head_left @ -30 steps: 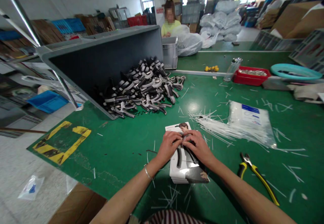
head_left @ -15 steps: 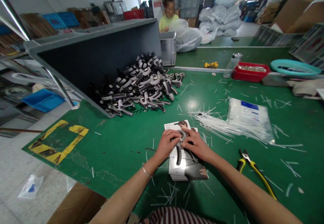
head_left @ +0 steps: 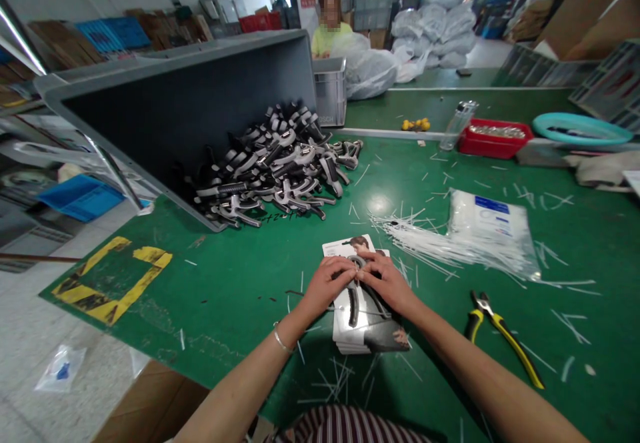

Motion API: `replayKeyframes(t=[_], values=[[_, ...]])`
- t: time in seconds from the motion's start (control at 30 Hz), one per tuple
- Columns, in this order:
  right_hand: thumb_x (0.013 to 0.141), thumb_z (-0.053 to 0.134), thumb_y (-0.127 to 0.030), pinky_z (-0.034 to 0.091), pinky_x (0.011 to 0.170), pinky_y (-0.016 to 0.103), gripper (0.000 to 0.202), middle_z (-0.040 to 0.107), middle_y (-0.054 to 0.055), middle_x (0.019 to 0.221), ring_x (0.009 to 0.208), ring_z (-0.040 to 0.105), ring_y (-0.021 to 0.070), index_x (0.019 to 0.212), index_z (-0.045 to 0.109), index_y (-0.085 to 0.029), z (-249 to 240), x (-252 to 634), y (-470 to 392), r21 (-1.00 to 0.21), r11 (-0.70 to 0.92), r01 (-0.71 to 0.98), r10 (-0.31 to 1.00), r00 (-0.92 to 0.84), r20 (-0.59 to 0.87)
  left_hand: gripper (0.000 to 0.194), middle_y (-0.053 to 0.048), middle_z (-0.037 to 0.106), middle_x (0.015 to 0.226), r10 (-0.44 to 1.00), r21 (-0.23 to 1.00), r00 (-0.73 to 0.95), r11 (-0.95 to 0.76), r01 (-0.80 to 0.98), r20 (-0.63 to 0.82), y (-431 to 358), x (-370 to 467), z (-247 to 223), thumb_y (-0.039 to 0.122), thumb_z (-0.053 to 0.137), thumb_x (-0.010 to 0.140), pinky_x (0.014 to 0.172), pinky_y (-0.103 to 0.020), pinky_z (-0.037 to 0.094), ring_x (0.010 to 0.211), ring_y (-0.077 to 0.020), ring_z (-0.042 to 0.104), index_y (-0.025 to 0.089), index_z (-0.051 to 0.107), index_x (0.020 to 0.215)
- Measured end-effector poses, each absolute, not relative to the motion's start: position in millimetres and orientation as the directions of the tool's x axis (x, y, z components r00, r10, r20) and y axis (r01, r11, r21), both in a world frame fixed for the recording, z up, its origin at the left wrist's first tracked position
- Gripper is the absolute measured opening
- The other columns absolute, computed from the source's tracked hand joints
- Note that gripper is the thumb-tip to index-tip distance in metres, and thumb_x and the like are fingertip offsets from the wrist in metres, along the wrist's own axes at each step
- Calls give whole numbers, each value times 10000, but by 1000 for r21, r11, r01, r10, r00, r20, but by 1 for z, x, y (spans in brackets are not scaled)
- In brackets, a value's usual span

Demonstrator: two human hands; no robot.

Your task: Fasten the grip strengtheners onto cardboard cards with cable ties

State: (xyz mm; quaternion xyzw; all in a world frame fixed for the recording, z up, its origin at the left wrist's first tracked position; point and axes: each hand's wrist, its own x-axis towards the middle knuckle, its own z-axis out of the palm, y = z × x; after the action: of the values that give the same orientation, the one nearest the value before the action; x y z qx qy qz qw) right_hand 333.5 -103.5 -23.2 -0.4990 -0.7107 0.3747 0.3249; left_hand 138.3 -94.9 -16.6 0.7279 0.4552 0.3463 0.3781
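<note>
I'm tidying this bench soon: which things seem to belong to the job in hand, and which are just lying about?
Likely part of it:
grey-and-black handled piece, at the left hand and right hand
printed cards beneath
heap of similar pieces
white strips, probably
pliers, probably

Seemingly just lying about:
yellow object
clear bottle
red tray
turquoise tray

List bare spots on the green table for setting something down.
Largest: bordered by the yellow-black tape, the left hand and the heap of grey-black handles; small scraps there. Crowded: the card stack, under that hand and the right hand; rightward, white ties, the plastic bag and pliers.
</note>
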Motion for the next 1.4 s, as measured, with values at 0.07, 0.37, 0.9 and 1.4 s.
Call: replayKeyframes(t=[0.07, 0.37, 0.9, 1.4], values=[[915, 554, -317, 266, 1112, 484, 166, 559, 72, 1378, 1335, 431, 258, 908, 695, -230, -25, 333, -105, -847, 262, 462, 945, -302, 128, 152, -37, 715, 907, 953, 888, 294, -193, 418, 69, -92, 138, -10, 314, 606, 881, 895, -333, 466, 929, -196, 624, 199, 703, 854], [857, 526, -197, 313, 1070, 457, 320, 555, 103, 1348, 1281, 460, 251, 1171, 578, -231, -39, 318, -103, -830, 289, 477, 957, -144, 251, 155, -75, 656, 928, 852, 600, 441, -516, 611, 282, -130, 161, -9, 222, 487, 944, 939, -421, 414, 961, -232, 557, 183, 620, 875], [917, 550, -227, 361, 811, 414, 96, 655, 97, 859, 907, 504, 277, 879, 629, -188, 14, 319, -161, -277, 588, 760, 802, -593, 76, 143, -74, 569, 902, 937, 474, 335, -342, 811, 103, -167, 116, -13, 329, 551, 908, 856, -399, 456, 919, -245, 555, 189, 579, 901], [905, 562, -174, 384, 822, 361, 47, 653, 64, 905, 905, 510, 242, 885, 603, -184, 14, 311, -155, -540, 438, 719, 851, -526, -9, 184, -72, 646, 1021, 922, 639, 376, -345, 687, 94, -161, 103, -17, 211, 473, 949, 899, -360, 500, 965, -199, 611, 185, 595, 1085]])
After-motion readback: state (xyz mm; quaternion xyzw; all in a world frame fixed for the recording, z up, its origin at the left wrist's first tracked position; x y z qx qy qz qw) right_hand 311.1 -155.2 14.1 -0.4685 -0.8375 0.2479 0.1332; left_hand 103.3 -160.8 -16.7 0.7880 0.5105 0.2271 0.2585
